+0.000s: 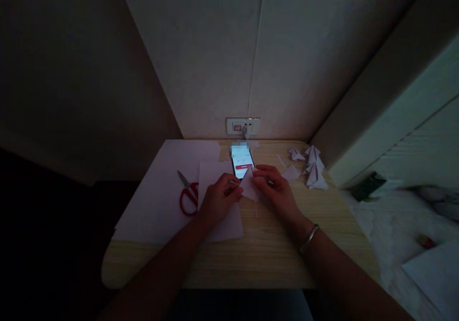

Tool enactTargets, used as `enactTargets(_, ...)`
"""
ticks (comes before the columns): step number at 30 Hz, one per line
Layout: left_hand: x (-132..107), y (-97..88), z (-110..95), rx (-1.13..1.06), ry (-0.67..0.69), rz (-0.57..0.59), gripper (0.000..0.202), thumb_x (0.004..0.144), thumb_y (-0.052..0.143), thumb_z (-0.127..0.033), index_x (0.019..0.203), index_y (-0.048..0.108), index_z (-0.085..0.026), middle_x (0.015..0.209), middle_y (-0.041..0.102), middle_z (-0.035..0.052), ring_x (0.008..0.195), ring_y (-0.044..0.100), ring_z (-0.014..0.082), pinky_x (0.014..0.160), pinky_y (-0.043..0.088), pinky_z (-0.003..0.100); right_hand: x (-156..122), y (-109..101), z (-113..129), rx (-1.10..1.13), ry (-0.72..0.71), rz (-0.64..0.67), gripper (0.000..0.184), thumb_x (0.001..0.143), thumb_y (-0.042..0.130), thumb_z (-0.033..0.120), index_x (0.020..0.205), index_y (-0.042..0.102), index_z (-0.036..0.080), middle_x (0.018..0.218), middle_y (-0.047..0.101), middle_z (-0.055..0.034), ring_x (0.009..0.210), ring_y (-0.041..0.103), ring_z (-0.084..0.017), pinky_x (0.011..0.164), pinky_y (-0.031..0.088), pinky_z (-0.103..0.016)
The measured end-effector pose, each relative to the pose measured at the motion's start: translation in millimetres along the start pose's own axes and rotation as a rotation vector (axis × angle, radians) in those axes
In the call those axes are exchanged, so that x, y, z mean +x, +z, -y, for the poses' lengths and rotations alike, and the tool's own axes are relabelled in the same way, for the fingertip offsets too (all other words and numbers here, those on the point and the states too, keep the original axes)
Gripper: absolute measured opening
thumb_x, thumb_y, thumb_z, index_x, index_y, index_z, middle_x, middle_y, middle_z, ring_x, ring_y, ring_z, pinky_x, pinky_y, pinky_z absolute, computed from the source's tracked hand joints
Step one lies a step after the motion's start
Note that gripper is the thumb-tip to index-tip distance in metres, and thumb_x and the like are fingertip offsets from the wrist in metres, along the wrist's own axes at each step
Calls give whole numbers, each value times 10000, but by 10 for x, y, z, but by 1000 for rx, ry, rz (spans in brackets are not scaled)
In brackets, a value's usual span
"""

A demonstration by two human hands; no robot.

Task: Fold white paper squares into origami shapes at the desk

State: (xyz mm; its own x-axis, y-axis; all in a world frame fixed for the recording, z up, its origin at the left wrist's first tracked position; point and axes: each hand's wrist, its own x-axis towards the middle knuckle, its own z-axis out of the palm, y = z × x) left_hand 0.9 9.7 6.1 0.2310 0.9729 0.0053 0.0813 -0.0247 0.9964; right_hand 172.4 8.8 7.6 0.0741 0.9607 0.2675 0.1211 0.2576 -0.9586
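Observation:
A small folded piece of white paper (250, 187) with a pointed top is held up between both hands above the wooden table. My left hand (220, 197) pinches its left edge between thumb and fingers. On the other side, my right hand (278, 192) grips the upper right edge, its thumb against the paper. Just behind the paper lies a phone (242, 159) with a lit screen, partly covered by it. Red-handled scissors (189, 194) rest on white sheets (158, 187) left of my left hand, one handle partly under a smaller sheet (229, 223).
Several folded paper shapes (314, 168) stand at the table's (251, 263) back right, near a loose paper piece (291, 173). A wall socket (243, 126) with a plug sits behind the phone. To the right is a pale surface with a dark green packet (369, 187).

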Motion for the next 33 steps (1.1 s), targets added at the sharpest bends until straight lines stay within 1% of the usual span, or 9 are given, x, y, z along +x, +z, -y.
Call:
enactTargets(2, 3, 1, 16, -20, -8, 9, 194, 730, 635, -245, 884, 527, -196, 718, 650, -26, 637, 634, 119, 609, 494, 230, 5, 9, -26, 31, 54, -3, 100, 676, 713, 334, 734, 704, 253, 1047, 564, -39, 1010, 541, -207, 888, 425, -363)
enactTargets(4, 13, 3, 38, -57, -5, 14, 221, 709, 658, -238, 894, 544, -196, 740, 656, -22, 663, 637, 120, 627, 494, 232, 8, 12, -47, 77, 113, -6, 111, 657, 726, 338, 678, 692, 234, 1025, 565, -38, 971, 551, -204, 847, 439, -347)
enactTargets(9, 31, 5, 46, -118, -5, 2, 213, 661, 697, -226, 848, 608, -176, 802, 685, 5, 735, 644, 133, 671, 498, 239, 17, -8, -60, 170, 200, -23, 121, 681, 707, 336, 660, 687, 218, 936, 583, -19, 884, 558, -181, 797, 430, -316)
enactTargets(15, 19, -1, 17, -100, -6, -67, 183, 670, 689, -250, 831, 665, -164, 678, 673, -8, 611, 616, 113, 604, 494, 229, 21, -4, 10, 182, 207, -29, 128, 658, 716, 326, 619, 689, 208, 892, 595, -12, 850, 556, -171, 787, 419, -296)
enactTargets(18, 13, 2, 2, -126, -23, -68, 198, 656, 700, -254, 828, 667, -163, 689, 680, -3, 604, 620, 115, 598, 499, 234, 20, 5, 7, 223, 236, -29, 128, 652, 720, 329, 617, 689, 209, 854, 599, -7, 786, 549, -158, 729, 428, -283)
enactTargets(21, 11, 8, -11, -151, -27, -76, 164, 639, 710, -249, 761, 651, -156, 660, 672, -6, 595, 618, 114, 595, 493, 229, 18, 7, -27, 266, 262, -28, 106, 653, 727, 320, 649, 694, 220, 810, 592, 5, 741, 539, -144, 687, 426, -269)
enactTargets(24, 9, 16, -10, -151, -13, -80, 148, 636, 715, -250, 721, 638, -156, 651, 661, -13, 595, 607, 101, 593, 477, 213, 16, 5, -48, 275, 259, -21, 96, 657, 729, 309, 656, 694, 220, 825, 584, 9, 751, 541, -139, 682, 422, -260)
enactTargets(29, 4, 31, 25, -106, -27, -87, 181, 632, 727, -289, 696, 623, -155, 649, 648, -12, 593, 591, 103, 577, 457, 211, 14, 11, -47, 270, 280, -15, 121, 652, 727, 313, 626, 675, 207, 800, 584, 6, 709, 532, -134, 651, 424, -257)
enactTargets(33, 4, 39, 50, -59, 1, -137, 168, 654, 704, -283, 672, 600, -153, 641, 624, -11, 575, 564, 99, 557, 434, 210, 9, 17, -57, 289, 266, -4, 112, 642, 740, 280, 606, 674, 197, 828, 584, 6, 761, 546, -135, 692, 428, -252)
